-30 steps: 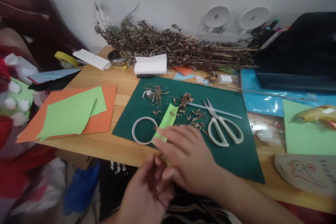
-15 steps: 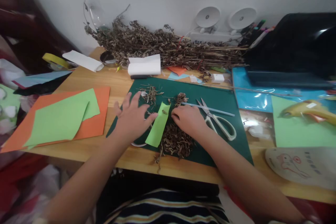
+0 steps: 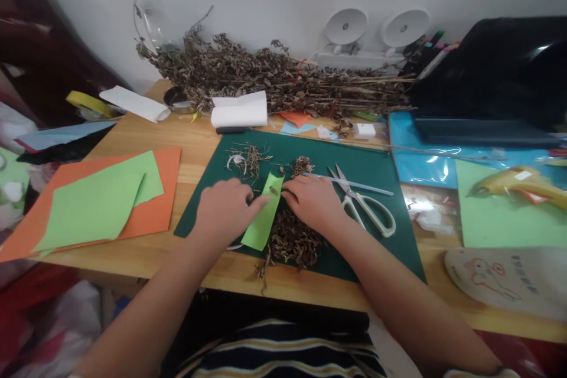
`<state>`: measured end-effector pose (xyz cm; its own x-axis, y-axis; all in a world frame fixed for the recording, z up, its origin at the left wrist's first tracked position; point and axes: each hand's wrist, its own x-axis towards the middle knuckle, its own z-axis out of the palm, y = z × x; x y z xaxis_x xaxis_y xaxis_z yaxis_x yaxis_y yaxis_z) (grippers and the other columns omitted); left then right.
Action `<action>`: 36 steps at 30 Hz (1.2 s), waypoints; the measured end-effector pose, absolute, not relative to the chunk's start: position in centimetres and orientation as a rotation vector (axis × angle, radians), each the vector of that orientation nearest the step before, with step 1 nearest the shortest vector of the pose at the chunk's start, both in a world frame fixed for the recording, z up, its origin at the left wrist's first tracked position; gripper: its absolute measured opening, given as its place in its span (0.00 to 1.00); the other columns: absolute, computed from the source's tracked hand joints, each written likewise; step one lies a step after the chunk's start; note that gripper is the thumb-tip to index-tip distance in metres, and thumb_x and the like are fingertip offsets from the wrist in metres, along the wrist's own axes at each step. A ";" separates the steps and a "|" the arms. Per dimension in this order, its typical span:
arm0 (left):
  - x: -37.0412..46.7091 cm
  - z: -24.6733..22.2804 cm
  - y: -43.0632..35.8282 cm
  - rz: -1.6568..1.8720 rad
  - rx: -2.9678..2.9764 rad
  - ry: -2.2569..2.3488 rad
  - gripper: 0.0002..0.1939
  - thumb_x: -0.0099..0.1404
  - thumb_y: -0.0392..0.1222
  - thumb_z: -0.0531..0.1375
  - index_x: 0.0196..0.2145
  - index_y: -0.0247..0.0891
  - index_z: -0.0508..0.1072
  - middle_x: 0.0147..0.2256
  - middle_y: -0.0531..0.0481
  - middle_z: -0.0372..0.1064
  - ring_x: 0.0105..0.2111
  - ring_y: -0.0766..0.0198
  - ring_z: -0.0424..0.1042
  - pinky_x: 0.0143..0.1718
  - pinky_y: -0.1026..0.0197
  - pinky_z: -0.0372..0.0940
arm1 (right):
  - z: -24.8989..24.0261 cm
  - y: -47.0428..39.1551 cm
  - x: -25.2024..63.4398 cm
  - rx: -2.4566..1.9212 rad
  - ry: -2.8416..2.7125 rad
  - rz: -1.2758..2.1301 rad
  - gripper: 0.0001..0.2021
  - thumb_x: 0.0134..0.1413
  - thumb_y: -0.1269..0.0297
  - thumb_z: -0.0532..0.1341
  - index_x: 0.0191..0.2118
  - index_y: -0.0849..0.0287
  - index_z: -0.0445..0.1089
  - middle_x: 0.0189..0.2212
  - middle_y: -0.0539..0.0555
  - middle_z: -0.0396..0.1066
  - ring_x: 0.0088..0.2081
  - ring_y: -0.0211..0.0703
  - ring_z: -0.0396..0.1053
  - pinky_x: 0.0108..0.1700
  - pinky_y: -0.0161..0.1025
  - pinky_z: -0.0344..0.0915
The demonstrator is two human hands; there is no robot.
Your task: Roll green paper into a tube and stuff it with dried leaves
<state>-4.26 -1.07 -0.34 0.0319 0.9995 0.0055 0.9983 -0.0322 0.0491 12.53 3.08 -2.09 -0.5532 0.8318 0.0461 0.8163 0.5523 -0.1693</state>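
A light green paper strip (image 3: 262, 221) lies on the dark green mat (image 3: 372, 254), with a small dried piece (image 3: 273, 190) near its top. My left hand (image 3: 225, 207) is at the strip's left side, its fingers curled and the thumb reaching over the strip; whether it pinches anything is hidden. My right hand (image 3: 312, 198) rests at the strip's right edge, fingers bent together, fingertips beside the dried piece; what they hold is too small to tell. Below my right hand is a heap of dried leaves (image 3: 295, 242). Thin stems (image 3: 253, 160) lie above my left hand.
White-handled scissors (image 3: 374, 212) and a translucent glue stick (image 3: 374, 188) lie right of my right hand. A long bundle of dried plants (image 3: 248, 68) spans the back. Green and orange sheets (image 3: 162, 207) are at left, a yellow glue gun (image 3: 509, 182) at right.
My left hand has moved down from beside the stems, and its spread fingers have curled in. My right hand has shifted slightly left along with the whole view.
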 end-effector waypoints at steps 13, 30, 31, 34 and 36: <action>-8.8 4.1 -3.3 0.478 1.765 2.484 0.12 0.55 0.45 0.51 0.18 0.38 0.62 0.19 0.55 0.59 0.21 0.68 0.58 0.24 0.67 0.51 | -3.7 -5.7 13.8 -1.169 -2.769 0.239 0.29 0.48 0.40 0.48 0.56 0.42 0.50 0.61 0.56 0.41 0.59 0.68 0.36 0.49 0.71 0.38; -12.1 2.8 -9.1 0.814 1.229 2.731 0.06 0.49 0.41 0.55 0.19 0.38 0.64 0.21 0.56 0.61 0.25 0.66 0.60 0.25 0.66 0.52 | -4.6 3.9 10.5 -1.621 -2.667 0.112 0.22 0.56 0.51 0.43 0.56 0.44 0.51 0.61 0.53 0.42 0.59 0.62 0.39 0.49 0.70 0.44; -12.3 2.7 -9.4 0.837 1.215 2.740 0.06 0.49 0.41 0.55 0.19 0.38 0.64 0.21 0.56 0.60 0.25 0.66 0.60 0.25 0.66 0.52 | -4.7 4.5 10.5 -1.643 -2.655 0.110 0.22 0.57 0.51 0.42 0.57 0.45 0.50 0.61 0.54 0.42 0.59 0.62 0.39 0.50 0.70 0.44; -12.6 2.4 -10.2 0.845 1.181 2.747 0.06 0.49 0.43 0.55 0.20 0.38 0.65 0.21 0.56 0.61 0.25 0.65 0.61 0.24 0.66 0.51 | -5.0 5.4 10.8 -1.717 -2.618 0.101 0.23 0.57 0.51 0.41 0.57 0.46 0.49 0.61 0.55 0.42 0.59 0.63 0.39 0.50 0.69 0.44; -12.8 2.2 -10.5 0.821 1.152 2.754 0.05 0.49 0.42 0.55 0.20 0.39 0.65 0.21 0.56 0.62 0.25 0.65 0.62 0.24 0.66 0.51 | -4.9 5.2 11.0 -1.751 -2.606 0.101 0.24 0.56 0.50 0.41 0.58 0.46 0.47 0.61 0.56 0.41 0.59 0.63 0.38 0.50 0.69 0.44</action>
